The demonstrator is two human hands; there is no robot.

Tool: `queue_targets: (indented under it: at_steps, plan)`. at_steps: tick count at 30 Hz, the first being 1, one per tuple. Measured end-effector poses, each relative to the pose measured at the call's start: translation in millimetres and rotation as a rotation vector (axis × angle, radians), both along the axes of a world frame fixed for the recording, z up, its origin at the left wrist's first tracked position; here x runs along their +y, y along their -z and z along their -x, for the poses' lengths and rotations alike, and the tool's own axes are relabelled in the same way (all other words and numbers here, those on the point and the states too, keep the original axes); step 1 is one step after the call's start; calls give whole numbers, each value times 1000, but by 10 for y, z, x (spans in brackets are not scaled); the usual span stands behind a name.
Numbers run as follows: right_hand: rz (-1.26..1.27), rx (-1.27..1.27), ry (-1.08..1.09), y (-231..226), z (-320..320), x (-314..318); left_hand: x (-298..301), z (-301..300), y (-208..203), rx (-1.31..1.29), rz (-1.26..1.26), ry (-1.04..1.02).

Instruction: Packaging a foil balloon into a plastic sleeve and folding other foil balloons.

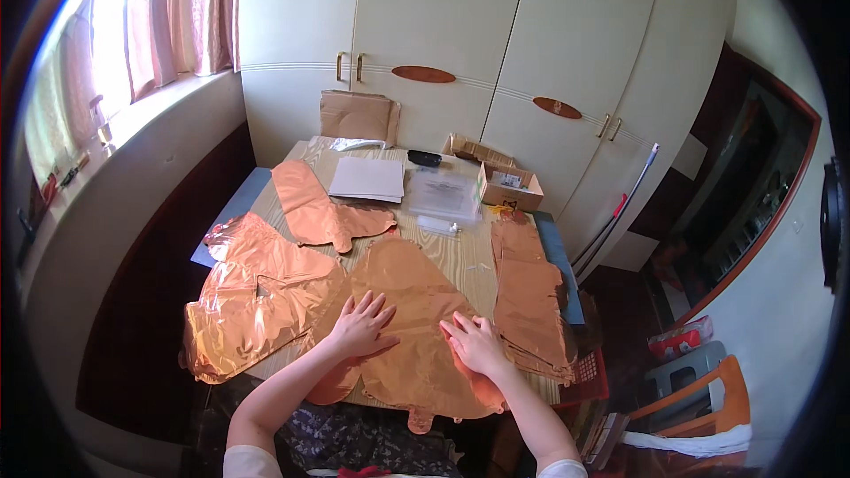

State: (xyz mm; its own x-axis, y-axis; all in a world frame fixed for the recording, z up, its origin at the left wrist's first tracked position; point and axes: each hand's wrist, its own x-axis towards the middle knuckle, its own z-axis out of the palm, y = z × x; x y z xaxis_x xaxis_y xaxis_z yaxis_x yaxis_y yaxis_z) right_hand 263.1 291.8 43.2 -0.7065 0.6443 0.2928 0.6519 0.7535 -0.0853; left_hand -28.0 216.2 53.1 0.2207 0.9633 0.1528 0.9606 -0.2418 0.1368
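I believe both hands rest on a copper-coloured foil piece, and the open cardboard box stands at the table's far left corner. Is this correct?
Not quite: the head view shows the open cardboard box at the far right corner of the table, not far left. The left hand and right hand do rest on a copper-coloured foil piece.

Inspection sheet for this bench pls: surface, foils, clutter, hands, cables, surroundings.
Surface: wood-grain table, mostly covered.
Job's things: middle foil spread out, tab past the front edge; left foil creased; back foil; right foil.
Clutter: white sheets, black case, clear plastic, carton.
Hands: left hand and right hand open on the middle foil.
Cables: nothing seen.
Surroundings: cabinets behind, curtains left, chair right.
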Motion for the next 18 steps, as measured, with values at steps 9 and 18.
queue_targets:
  at_steps: [9,18]
  plan:
    - [20,45,-16,110,-32,38,51,30,-71,15,34,-38]
    - [-35,30,9,67,-16,7,19,27,-55,-14,31,-10]
